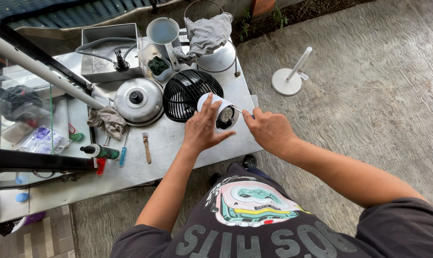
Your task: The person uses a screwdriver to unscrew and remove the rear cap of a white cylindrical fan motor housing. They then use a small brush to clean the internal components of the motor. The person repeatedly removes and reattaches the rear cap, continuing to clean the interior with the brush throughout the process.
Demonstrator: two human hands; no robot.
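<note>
A small fan lies on the metal table [178,143], its black wire grille [185,95] facing left and its white motor housing [216,107] pointing towards me. My left hand [202,129] grips the white housing from below and beside. My right hand [269,129] holds a thin screwdriver [239,111] whose tip reaches the open rear of the housing.
On the table stand a lidded steel pot [139,100], a grey rag [109,120], a green bottle [99,151], a blue-handled screwdriver [123,155], a small brush [146,147], a metal tray with a hose [110,51] and a white jug [163,32]. A white fan stand [288,79] is on the concrete floor to the right.
</note>
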